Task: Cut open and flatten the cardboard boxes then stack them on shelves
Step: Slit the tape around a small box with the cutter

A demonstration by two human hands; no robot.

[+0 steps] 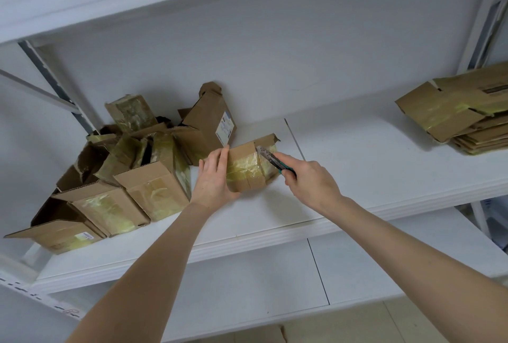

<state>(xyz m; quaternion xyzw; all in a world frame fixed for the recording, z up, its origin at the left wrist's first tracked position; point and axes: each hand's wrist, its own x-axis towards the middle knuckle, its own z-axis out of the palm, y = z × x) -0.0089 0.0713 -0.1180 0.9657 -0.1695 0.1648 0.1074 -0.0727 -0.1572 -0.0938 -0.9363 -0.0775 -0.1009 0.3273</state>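
On the white shelf (pixel 357 166) we steady a small taped box (pixel 251 169) with our left hand (pixel 215 179) wrapped round its left end, while our right hand (pixel 310 182) is closed around a utility knife (pixel 270 160), blade at the top seam. We judge the box light, hollow and crushable, its tape slick, so gripping the stiff corners seems best.

Both forearms are bare as far as the frame's lower edge shows them. The left hand (pixel 213 177) and right hand (pixel 310 180) are bare too, the nails seemingly short, though too small to be sure.
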